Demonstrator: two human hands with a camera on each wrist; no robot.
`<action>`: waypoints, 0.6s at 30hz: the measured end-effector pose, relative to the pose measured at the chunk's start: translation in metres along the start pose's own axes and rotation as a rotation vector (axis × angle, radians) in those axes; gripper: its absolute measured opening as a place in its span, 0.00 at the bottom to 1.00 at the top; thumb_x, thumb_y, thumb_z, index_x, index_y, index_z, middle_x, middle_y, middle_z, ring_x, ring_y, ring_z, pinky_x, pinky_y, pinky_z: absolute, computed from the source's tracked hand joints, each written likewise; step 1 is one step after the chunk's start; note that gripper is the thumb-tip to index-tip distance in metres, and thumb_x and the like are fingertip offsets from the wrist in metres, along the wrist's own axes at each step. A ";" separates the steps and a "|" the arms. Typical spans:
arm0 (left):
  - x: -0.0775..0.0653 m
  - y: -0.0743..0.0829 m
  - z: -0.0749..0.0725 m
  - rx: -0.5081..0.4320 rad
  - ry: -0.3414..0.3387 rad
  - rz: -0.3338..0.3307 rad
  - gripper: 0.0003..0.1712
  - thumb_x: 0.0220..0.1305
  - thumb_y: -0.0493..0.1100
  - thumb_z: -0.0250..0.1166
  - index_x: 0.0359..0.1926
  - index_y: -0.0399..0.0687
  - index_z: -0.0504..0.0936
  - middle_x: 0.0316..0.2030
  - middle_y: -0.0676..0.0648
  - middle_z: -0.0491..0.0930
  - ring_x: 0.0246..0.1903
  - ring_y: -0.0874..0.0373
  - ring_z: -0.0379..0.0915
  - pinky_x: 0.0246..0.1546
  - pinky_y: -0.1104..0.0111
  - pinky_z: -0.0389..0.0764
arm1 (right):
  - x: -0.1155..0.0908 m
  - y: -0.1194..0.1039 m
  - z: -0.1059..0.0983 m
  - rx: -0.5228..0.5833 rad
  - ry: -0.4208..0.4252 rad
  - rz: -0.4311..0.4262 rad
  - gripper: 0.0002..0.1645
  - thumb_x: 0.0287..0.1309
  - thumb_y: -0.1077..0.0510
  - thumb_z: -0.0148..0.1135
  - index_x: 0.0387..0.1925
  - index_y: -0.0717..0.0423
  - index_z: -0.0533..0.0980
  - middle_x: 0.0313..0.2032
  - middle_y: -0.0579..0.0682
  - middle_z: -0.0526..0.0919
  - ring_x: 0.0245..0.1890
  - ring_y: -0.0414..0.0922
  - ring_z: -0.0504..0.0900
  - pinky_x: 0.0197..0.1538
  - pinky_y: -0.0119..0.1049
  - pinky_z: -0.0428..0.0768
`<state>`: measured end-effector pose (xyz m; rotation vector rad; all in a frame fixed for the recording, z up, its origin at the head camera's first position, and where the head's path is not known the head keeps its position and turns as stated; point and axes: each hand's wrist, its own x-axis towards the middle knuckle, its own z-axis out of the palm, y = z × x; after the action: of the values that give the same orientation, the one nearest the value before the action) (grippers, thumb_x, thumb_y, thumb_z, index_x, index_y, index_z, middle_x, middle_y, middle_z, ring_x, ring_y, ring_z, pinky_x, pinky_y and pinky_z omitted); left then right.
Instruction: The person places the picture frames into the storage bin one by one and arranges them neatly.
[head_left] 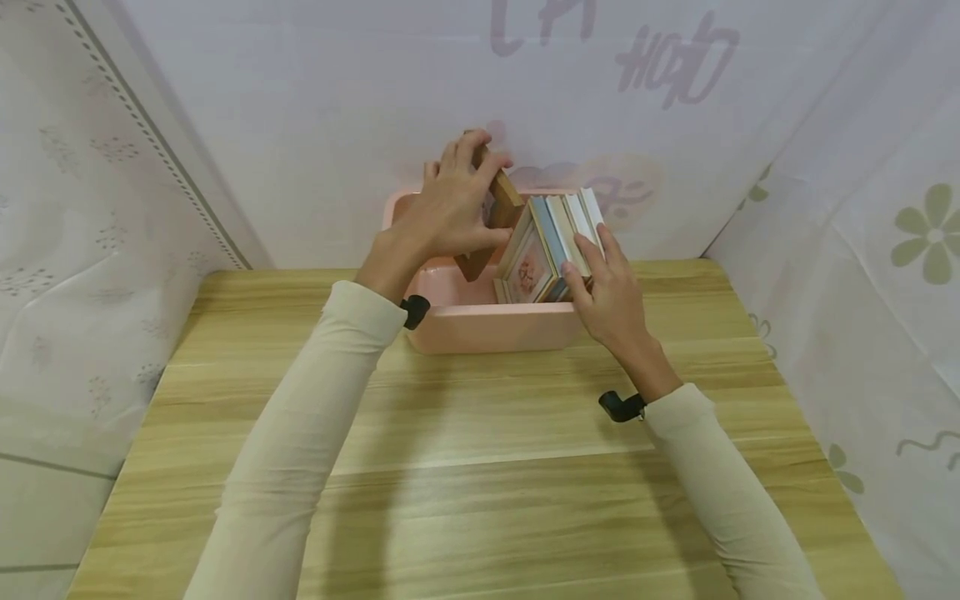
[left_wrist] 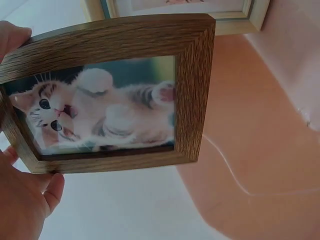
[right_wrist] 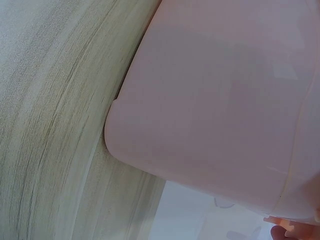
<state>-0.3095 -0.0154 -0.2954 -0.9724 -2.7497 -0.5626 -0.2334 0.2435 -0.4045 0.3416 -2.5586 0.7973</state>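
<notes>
My left hand [head_left: 450, 200] grips a dark brown wooden picture frame [head_left: 506, 185], tilted above the left part of a pink plastic bin [head_left: 487, 330]. In the left wrist view this picture frame [left_wrist: 110, 110] shows a kitten photo, with fingers and thumb on opposite edges. Several other picture frames [head_left: 561, 229] lean in a row in the bin's right part. The leftmost of them holds a pinkish picture [head_left: 528, 268]. Fingers of my right hand [head_left: 617, 300] rest on the right side of this row. The right wrist view mostly shows the bin's outer wall [right_wrist: 210, 110].
The bin stands at the back of a wood-grain table [head_left: 465, 517], close to a pale printed backdrop [head_left: 315, 125]. Patterned sheets hang on the left [head_left: 67, 275] and right [head_left: 885, 275]. Each wrist bears a black strap-on device [head_left: 621, 407].
</notes>
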 end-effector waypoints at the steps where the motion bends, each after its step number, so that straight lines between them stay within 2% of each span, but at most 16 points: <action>1: 0.001 0.000 0.001 0.000 -0.012 0.000 0.47 0.56 0.59 0.72 0.73 0.51 0.65 0.77 0.39 0.47 0.75 0.41 0.46 0.62 0.45 0.61 | 0.000 0.000 0.000 0.002 -0.002 0.002 0.34 0.75 0.42 0.51 0.73 0.56 0.70 0.76 0.66 0.60 0.63 0.67 0.74 0.52 0.68 0.77; 7: 0.006 0.003 0.007 -0.005 -0.060 0.025 0.43 0.55 0.56 0.72 0.69 0.49 0.68 0.76 0.39 0.47 0.73 0.39 0.49 0.59 0.47 0.62 | -0.001 -0.001 0.000 0.006 -0.009 0.016 0.34 0.75 0.42 0.51 0.73 0.57 0.70 0.77 0.65 0.59 0.61 0.67 0.75 0.49 0.66 0.78; 18: 0.009 0.002 0.015 -0.004 -0.085 0.036 0.39 0.56 0.56 0.73 0.66 0.50 0.71 0.75 0.39 0.49 0.72 0.38 0.51 0.59 0.47 0.62 | 0.000 -0.001 0.000 0.004 0.001 0.001 0.34 0.75 0.43 0.52 0.73 0.57 0.70 0.76 0.66 0.60 0.63 0.67 0.74 0.49 0.67 0.78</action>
<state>-0.3158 -0.0022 -0.3063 -1.0676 -2.7998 -0.5334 -0.2330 0.2427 -0.4041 0.3410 -2.5570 0.8029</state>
